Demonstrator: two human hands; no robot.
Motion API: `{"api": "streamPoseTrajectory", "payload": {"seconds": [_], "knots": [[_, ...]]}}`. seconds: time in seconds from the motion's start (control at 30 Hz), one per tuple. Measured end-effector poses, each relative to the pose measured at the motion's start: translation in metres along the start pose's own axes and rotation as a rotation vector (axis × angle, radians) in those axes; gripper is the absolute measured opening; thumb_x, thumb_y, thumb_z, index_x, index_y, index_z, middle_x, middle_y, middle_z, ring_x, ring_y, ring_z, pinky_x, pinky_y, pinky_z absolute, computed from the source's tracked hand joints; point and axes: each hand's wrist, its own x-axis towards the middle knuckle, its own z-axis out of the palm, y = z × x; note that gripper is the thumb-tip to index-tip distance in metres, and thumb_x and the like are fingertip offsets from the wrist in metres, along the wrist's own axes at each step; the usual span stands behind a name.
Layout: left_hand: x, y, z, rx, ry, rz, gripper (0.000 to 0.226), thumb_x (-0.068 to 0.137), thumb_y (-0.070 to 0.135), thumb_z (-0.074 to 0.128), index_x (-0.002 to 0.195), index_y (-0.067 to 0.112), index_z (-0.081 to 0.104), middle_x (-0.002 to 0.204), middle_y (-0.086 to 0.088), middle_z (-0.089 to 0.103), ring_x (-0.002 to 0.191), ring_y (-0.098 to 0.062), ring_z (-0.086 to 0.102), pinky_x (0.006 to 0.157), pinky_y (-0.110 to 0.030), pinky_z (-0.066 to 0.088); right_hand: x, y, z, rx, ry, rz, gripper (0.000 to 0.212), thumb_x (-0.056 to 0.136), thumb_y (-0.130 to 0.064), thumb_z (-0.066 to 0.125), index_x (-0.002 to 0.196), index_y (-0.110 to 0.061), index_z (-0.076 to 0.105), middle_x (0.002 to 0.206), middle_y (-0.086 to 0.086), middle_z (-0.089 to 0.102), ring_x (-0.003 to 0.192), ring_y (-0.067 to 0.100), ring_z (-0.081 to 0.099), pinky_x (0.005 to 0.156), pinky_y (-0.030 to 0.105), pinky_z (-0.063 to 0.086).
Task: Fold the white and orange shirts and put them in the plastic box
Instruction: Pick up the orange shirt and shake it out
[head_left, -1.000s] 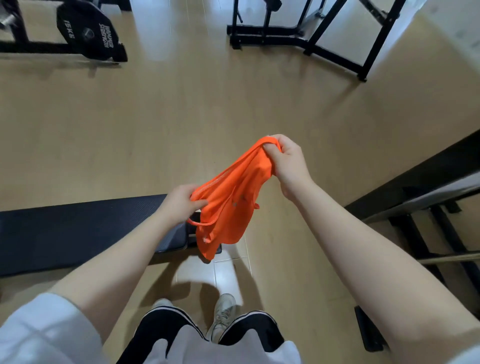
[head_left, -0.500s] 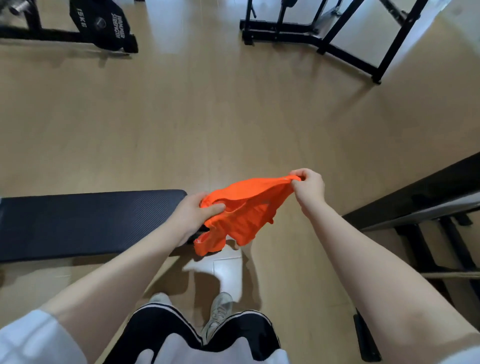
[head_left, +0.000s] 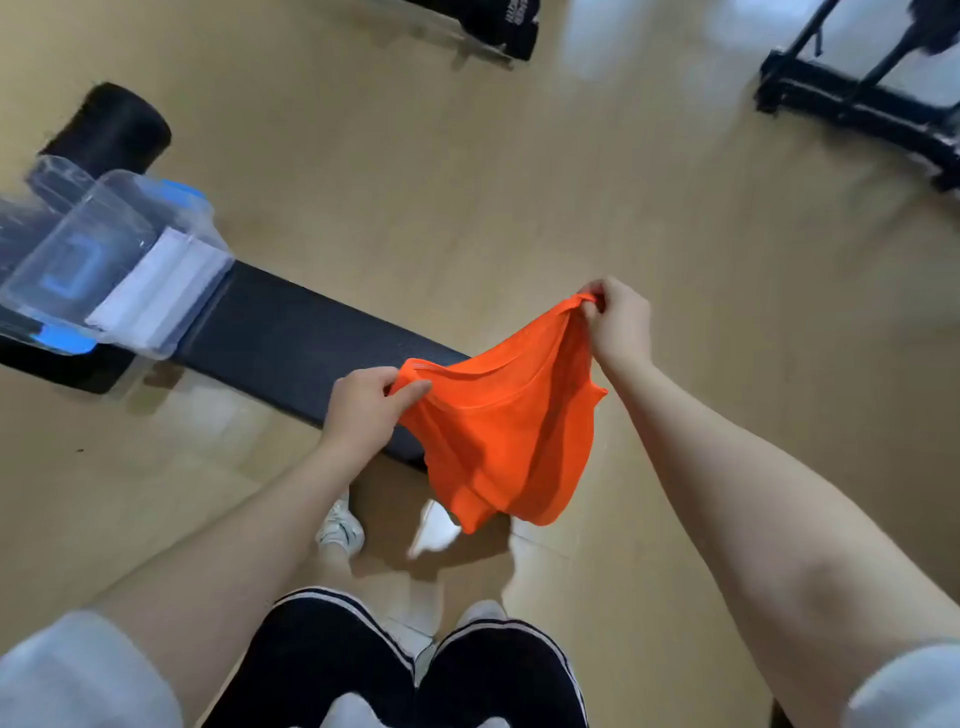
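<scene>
An orange shirt (head_left: 506, 441) hangs in the air between my hands, above the near end of a black padded bench (head_left: 296, 343). My left hand (head_left: 366, 410) pinches its left shoulder strap. My right hand (head_left: 618, 322) grips the right strap, held higher. The shirt's body sags down toward the floor. A clear plastic box (head_left: 88, 249) with blue latches stands on the far left end of the bench. A folded white shirt (head_left: 156, 291) lies inside it at the near side.
A black foam roller pad (head_left: 111, 127) sticks out behind the box. Black gym frames (head_left: 852, 98) stand at the top right and a weight plate (head_left: 506, 26) at the top. Wooden floor surrounds the bench. My feet and black shorts are below.
The camera has swung left, bringing the box and white shirt into view. My hands have spread the orange shirt wider by its straps, and it now hangs more open.
</scene>
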Motion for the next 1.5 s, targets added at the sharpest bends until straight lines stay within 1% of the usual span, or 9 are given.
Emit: {"api": "streamPoseTrajectory", "payload": {"seconds": [0.2,0.37,0.53,0.77,0.87,0.97,1.13,1.2,1.5], "knots": [[0.085,-0.119,-0.065,-0.093,0.157,-0.249,0.044,0.088,0.032,0.057,0.062,-0.003,0.049,0.055,-0.008,0.041,0.058,-0.022,0.039,0.058,-0.033,0.028,0.07,-0.107,0.153,-0.068,-0.171,-0.251,0.029,0.082,0.006,0.043,0.101,0.002,0.065,0.109,0.024,0.062,0.105,0.035,0.056,0.088,0.031,0.037],[0.155,-0.224,-0.1,-0.215,0.215,-0.377,0.009,0.089,0.018,0.056,0.091,0.011,0.062,0.079,-0.002,0.061,0.076,-0.017,0.053,0.062,-0.024,0.032,0.119,-0.17,0.303,-0.08,-0.255,-0.256,0.022,0.088,-0.003,0.048,0.103,0.002,0.064,0.109,0.023,0.062,0.107,0.035,0.056,0.091,0.034,0.039],[0.195,-0.303,-0.109,-0.265,0.175,-0.495,0.008,0.09,0.014,0.055,0.083,0.009,0.057,0.07,-0.001,0.054,0.07,-0.017,0.047,0.057,-0.016,0.032,0.135,-0.194,0.42,-0.139,-0.421,-0.237,0.023,0.09,-0.005,0.045,0.105,0.002,0.062,0.112,0.022,0.062,0.109,0.035,0.055,0.091,0.035,0.039],[0.225,-0.374,-0.133,-0.242,0.116,-0.621,0.02,0.093,0.021,0.051,0.077,0.009,0.053,0.068,0.0,0.047,0.072,-0.018,0.044,0.059,-0.023,0.032,0.139,-0.221,0.511,-0.091,-0.57,-0.258,0.027,0.09,-0.007,0.044,0.108,0.001,0.061,0.116,0.02,0.06,0.109,0.032,0.055,0.089,0.027,0.035],[0.224,-0.384,-0.119,-0.091,0.081,-0.76,0.025,0.092,0.022,0.052,0.105,0.002,0.056,0.098,-0.015,0.061,0.094,-0.029,0.057,0.076,-0.032,0.04,0.129,-0.214,0.521,-0.038,-0.685,-0.284,0.041,0.086,0.0,0.043,0.127,-0.002,0.05,0.136,0.019,0.045,0.114,0.033,0.054,0.103,0.036,0.039],[0.222,-0.369,-0.096,0.07,-0.066,-0.885,0.042,0.089,0.023,0.054,0.123,0.001,0.046,0.125,-0.024,0.05,0.116,-0.039,0.049,0.095,-0.041,0.04,0.113,-0.184,0.496,-0.03,-0.665,-0.178,0.044,0.085,0.003,0.042,0.128,-0.005,0.048,0.137,0.018,0.039,0.116,0.033,0.052,0.104,0.038,0.04],[0.24,-0.304,-0.054,0.023,-0.359,-0.56,0.022,0.089,0.013,0.05,0.105,0.006,0.062,0.111,-0.016,0.066,0.105,-0.031,0.059,0.087,-0.034,0.043,0.098,-0.108,0.423,-0.082,-0.62,0.039,0.022,0.087,0.001,0.048,0.105,0.001,0.061,0.113,0.02,0.056,0.104,0.036,0.057,0.093,0.034,0.041],[0.257,-0.274,-0.035,0.033,-0.43,-0.416,0.02,0.089,0.012,0.05,0.103,0.006,0.063,0.109,-0.015,0.068,0.104,-0.029,0.061,0.085,-0.032,0.043,0.096,-0.075,0.392,-0.141,-0.631,0.117,0.023,0.088,0.0,0.047,0.108,0.002,0.06,0.116,0.022,0.057,0.105,0.035,0.055,0.09,0.027,0.036],[0.337,-0.182,0.085,0.182,-0.582,0.069,0.022,0.091,0.006,0.046,0.104,0.002,0.063,0.106,-0.021,0.067,0.103,-0.032,0.06,0.085,-0.035,0.041,0.114,0.079,0.318,-0.182,-0.524,0.466,0.034,0.098,-0.015,0.037,0.129,-0.007,0.049,0.136,0.015,0.051,0.125,0.03,0.047,0.1,0.032,0.036]]}}
